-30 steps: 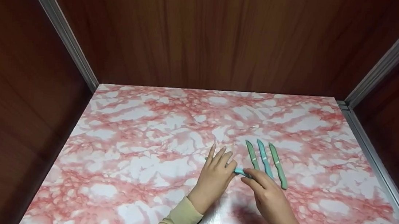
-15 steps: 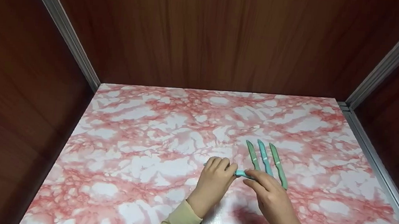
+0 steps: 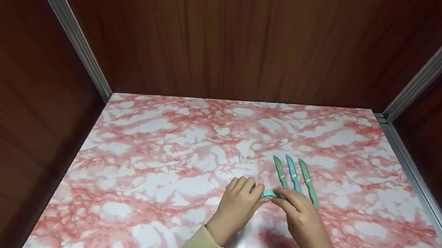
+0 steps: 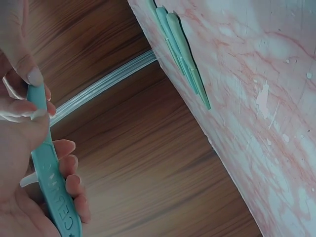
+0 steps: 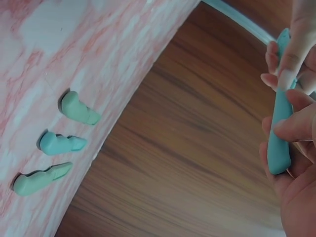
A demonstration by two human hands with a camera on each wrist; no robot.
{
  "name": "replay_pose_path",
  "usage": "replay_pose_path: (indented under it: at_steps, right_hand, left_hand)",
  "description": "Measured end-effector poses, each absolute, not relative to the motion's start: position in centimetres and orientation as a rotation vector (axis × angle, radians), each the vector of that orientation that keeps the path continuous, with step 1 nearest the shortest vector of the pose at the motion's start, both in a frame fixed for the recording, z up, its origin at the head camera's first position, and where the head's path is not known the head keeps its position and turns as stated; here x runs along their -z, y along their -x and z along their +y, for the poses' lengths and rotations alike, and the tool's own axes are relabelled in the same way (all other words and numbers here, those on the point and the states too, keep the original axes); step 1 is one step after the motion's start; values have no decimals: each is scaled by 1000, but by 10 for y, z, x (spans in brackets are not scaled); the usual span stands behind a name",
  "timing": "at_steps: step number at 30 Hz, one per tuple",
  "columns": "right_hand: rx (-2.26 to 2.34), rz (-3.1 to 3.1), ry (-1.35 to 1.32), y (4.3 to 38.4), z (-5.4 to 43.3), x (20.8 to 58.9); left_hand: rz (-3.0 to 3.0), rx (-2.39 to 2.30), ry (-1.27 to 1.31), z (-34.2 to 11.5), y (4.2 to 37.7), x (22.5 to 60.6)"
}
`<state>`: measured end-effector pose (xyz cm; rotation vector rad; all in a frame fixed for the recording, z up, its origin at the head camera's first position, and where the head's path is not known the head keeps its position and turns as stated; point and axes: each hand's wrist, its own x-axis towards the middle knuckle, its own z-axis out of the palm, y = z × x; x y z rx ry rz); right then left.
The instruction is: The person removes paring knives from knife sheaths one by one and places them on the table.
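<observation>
Between my hands is a turquoise sheathed knife [image 3: 270, 194], held crosswise above the table. My left hand [image 3: 239, 202] curls round its sheath [image 4: 55, 185], which bears raised lettering in the left wrist view. The right hand [image 3: 304, 219] grips the smooth handle [image 5: 280, 140] between thumb and fingers. A short pale strip [image 4: 28, 179] pokes out beside the sheath near the left palm; what it is I cannot tell. Beyond the right hand, three more knives lie side by side: a green one [image 3: 279, 170], a turquoise one [image 3: 292, 173] and another green one [image 3: 308, 181].
A table [image 3: 162, 142] with a red-and-white marbled top lies below the hands. Dark wooden panels [image 3: 229, 39] enclose it at the back and both sides, with metal strips [image 3: 72, 28] at the corners.
The left hand's fingers, spread out a second ago, have curled down round the knife's sheath. The right hand keeps its grip on the handle, and both hands have moved slightly.
</observation>
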<state>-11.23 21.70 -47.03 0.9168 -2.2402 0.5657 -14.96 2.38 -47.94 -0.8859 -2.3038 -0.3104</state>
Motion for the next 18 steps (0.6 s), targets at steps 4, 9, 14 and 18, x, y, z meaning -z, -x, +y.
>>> replay_pose_path:
  at_steps: [4, 9, 14, 18]
  right_hand:
    - [-567, -2240, -905, 113, 218, 471]
    - [-554, -2257, -891, 113, 218, 472]
    - [-543, -2249, -879, 113, 216, 473]
    - [-554, -2248, -871, 112, 214, 473]
  left_hand:
    - [-2318, 314, 917, 22, 146, 478]
    - [-2284, 291, 905, 23, 143, 478]
    - [-2294, 298, 885, 25, 140, 479]
    - [-2309, 320, 875, 26, 137, 479]
